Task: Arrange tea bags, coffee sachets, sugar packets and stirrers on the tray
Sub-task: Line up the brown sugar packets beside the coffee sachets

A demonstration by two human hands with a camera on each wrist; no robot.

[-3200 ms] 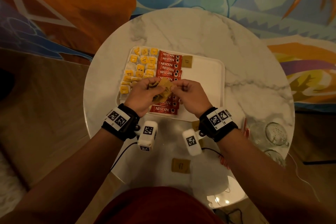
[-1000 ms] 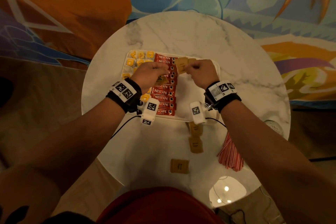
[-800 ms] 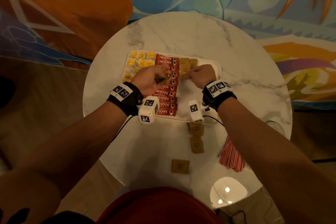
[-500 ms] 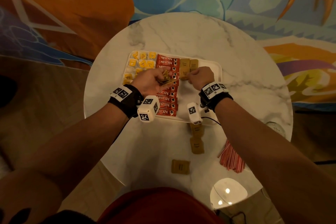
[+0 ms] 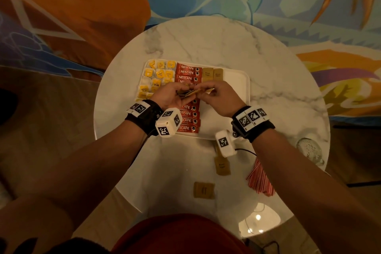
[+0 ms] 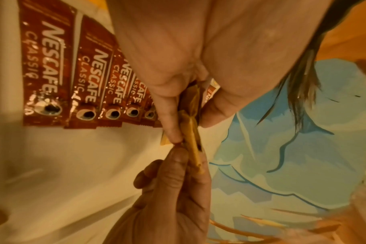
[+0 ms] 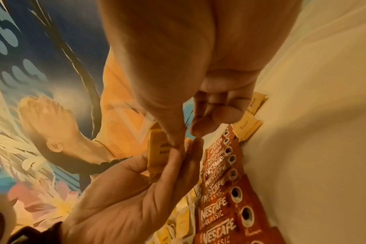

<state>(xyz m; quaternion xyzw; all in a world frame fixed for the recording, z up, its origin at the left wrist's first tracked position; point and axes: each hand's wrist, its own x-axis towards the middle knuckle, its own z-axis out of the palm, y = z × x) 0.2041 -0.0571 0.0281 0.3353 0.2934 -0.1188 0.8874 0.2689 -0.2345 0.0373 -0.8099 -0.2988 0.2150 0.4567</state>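
Having set a second sugar packet [image 5: 218, 73] at the tray's [image 5: 237, 80] far edge beside the first, the right hand [image 5: 218, 97] is back over the tray's middle, pinching the next packet from the small stack [image 5: 188, 93] gripped by the left hand [image 5: 169, 94]. More packets [image 5: 222, 166] and the stirrers [image 5: 260, 179] wait near the table's [image 5: 206, 37] near edge, so the sugar row looks barely begun.

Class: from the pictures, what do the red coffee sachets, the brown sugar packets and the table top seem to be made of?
Coffee sachets: probably glossy foil or plastic film, since glints show on the print.
Sugar packets: likely matte paper, flat brown with no shine.
Table top: looks like polished marble, or an imitation, white with grey veins and lamp reflections.
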